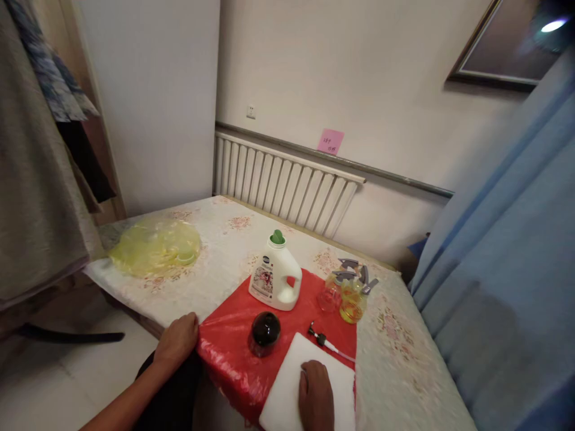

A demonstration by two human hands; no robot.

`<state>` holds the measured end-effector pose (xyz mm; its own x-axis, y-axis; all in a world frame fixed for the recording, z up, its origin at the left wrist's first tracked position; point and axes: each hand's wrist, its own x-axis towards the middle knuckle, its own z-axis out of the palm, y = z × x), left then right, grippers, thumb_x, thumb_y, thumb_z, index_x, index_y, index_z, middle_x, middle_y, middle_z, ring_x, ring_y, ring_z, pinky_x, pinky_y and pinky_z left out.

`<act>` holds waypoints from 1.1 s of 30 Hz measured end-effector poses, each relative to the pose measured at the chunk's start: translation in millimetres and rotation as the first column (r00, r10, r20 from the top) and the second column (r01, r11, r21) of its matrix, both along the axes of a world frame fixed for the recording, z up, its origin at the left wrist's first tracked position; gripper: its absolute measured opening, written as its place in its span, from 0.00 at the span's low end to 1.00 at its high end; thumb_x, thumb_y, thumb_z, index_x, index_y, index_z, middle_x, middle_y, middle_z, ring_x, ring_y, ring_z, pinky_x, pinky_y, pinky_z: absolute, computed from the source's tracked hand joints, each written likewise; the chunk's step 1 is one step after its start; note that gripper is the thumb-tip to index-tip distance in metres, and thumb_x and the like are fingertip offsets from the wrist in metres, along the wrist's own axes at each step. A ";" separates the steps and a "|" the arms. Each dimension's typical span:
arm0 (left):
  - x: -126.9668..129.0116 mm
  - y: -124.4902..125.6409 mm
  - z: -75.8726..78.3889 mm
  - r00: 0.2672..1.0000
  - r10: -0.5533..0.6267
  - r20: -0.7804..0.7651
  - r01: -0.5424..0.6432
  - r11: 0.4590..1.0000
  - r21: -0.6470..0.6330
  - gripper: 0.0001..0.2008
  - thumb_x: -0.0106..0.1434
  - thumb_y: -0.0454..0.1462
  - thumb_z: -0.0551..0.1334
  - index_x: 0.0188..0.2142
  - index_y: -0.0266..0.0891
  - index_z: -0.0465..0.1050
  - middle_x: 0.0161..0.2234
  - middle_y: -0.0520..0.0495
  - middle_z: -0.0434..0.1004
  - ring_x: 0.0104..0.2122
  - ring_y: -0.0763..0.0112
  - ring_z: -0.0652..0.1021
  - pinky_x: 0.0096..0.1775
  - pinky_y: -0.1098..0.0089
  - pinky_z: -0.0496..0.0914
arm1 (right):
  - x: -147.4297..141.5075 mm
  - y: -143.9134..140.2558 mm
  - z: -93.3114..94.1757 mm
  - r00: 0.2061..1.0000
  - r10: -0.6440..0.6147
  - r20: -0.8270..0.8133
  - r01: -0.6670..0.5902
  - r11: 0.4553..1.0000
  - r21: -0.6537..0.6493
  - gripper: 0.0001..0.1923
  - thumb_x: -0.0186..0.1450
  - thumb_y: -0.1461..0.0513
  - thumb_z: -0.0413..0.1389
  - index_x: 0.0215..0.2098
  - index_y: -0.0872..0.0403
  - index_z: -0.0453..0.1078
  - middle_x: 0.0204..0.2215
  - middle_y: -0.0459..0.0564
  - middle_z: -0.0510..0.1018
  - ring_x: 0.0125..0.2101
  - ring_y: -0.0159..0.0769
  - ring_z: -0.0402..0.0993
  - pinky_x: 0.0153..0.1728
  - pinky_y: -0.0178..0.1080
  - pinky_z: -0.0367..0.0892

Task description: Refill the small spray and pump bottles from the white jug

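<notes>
My left hand (178, 339) is closed at the table's near edge, knuckles against the left corner of a red plastic sheet (224, 359); what its fingers grip, if anything, is hidden. Curled fingers of my right hand (317, 392) rest on a white rectangular pad (285, 383), and I cannot make out anything inside them. Between the hands stands a round dark container with a glossy black top (266, 328). Beyond the pad lies a black pump head (320, 339) with a white tube. A white jug (275, 278) with a green spout stands upright behind the container.
Clear spray bottles with grey triggers, one holding yellow liquid (353, 304), stand at the right of the red sheet. A crumpled yellow plastic bag (153, 245) lies on the left of the floral tablecloth (220, 239). A radiator (283, 179) lines the wall; a blue curtain (507, 239) hangs right.
</notes>
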<state>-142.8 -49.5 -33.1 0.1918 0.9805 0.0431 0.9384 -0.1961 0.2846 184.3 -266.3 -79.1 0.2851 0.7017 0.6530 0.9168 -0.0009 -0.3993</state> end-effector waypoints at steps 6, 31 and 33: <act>-5.3 0.2 0.3 0.999 0.011 0.054 -0.015 0.997 0.071 0.16 0.67 0.37 0.45 0.35 0.39 0.70 0.36 0.38 0.80 0.41 0.55 0.79 0.42 0.60 0.68 | -0.6 0.4 -1.3 1.000 -0.007 -0.013 0.006 0.999 -0.036 0.09 0.70 0.66 0.46 0.36 0.51 0.66 0.31 0.50 0.72 0.34 0.43 0.69 0.38 0.44 0.66; 132.5 -48.5 4.6 0.629 -0.333 0.703 0.487 0.873 -0.022 0.49 0.45 0.30 0.65 0.66 0.36 0.48 0.65 0.31 0.59 0.65 0.50 0.62 0.65 0.50 0.57 | -0.8 8.1 -2.1 0.996 -0.040 0.078 0.039 0.999 0.014 0.09 0.67 0.70 0.48 0.38 0.51 0.67 0.32 0.50 0.74 0.34 0.41 0.71 0.37 0.44 0.71; 135.0 -47.9 3.2 0.630 -0.326 0.704 0.476 0.879 -0.018 0.47 0.46 0.31 0.64 0.65 0.36 0.50 0.64 0.31 0.61 0.64 0.50 0.64 0.64 0.49 0.58 | 1.2 9.0 -4.3 0.995 -0.034 0.090 0.032 0.999 0.024 0.10 0.67 0.70 0.48 0.39 0.51 0.67 0.32 0.50 0.74 0.33 0.41 0.72 0.37 0.43 0.72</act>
